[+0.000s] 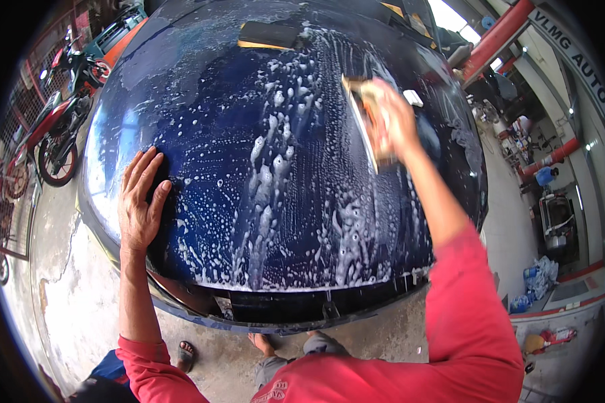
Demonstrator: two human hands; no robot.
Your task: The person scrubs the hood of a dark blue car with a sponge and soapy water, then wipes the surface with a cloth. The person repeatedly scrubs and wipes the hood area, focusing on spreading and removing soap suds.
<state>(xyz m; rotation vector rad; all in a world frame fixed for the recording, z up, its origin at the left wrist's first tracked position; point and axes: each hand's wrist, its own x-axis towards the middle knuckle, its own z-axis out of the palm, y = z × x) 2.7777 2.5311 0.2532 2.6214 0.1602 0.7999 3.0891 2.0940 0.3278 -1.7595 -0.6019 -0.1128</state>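
Observation:
A dark blue car hood, wet and streaked with white suds, fills the middle of the head view. My right hand, slightly blurred, grips a long flat sanding block with a tan edge against the hood's right half. The block's underside is hidden. On the hood's left side lies my left hand, palm down with the thumb apart from the fingers, holding nothing. Farther up the hood rests a dark, flat pad with a yellowish edge. Beyond my right hand sits a small white piece.
The hood's front edge drops to a dark opening above the concrete floor. Red motorcycles stand at the left. Along the right are a red post, shop clutter and wrapped blue bottles. My feet show below the car's front.

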